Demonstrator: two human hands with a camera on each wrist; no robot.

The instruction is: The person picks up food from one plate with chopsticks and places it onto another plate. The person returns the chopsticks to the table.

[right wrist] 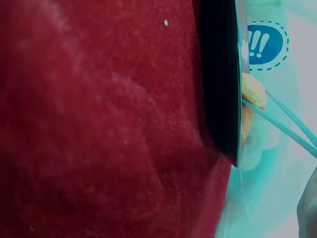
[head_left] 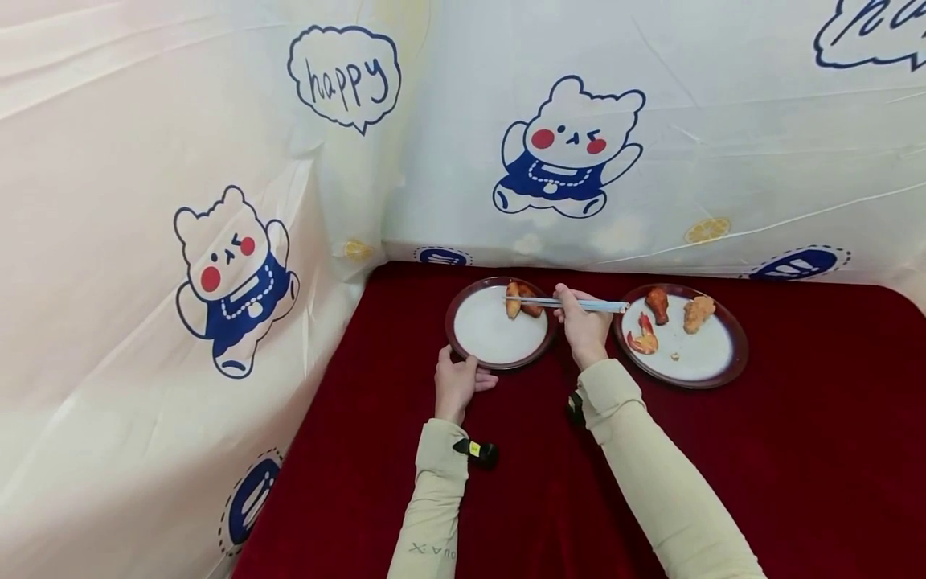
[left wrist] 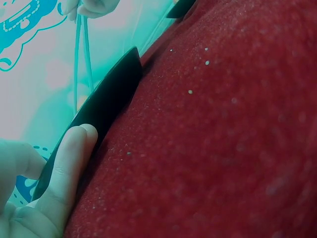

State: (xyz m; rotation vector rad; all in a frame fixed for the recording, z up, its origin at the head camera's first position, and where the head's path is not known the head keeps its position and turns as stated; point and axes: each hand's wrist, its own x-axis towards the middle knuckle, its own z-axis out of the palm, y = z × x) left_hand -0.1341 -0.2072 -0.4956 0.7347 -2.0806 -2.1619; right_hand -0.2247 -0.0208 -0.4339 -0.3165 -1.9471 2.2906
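My left hand (head_left: 457,384) grips the near rim of the left plate (head_left: 488,334), which is white with a dark brown edge. The left wrist view has fingers on both sides of the plate's dark underside (left wrist: 111,94). Holding a pair of light blue chopsticks (head_left: 604,305), my right hand (head_left: 584,328) is at that plate's right side. Their tips reach across a golden-yellow food piece (head_left: 513,301) and a browner fried piece (head_left: 532,305) on the plate. In the right wrist view the chopsticks (right wrist: 282,124) overlap the pale food piece (right wrist: 253,90); I cannot tell whether they pinch it.
A second brown-rimmed plate (head_left: 698,362) stands to the right, bearing a drumstick (head_left: 657,305), a fried chicken piece (head_left: 698,314), a shrimp (head_left: 642,336) and a small crumb (head_left: 675,356). Dark red cloth (head_left: 535,474) covers the table. Printed white curtains (head_left: 434,161) hang behind and at left.
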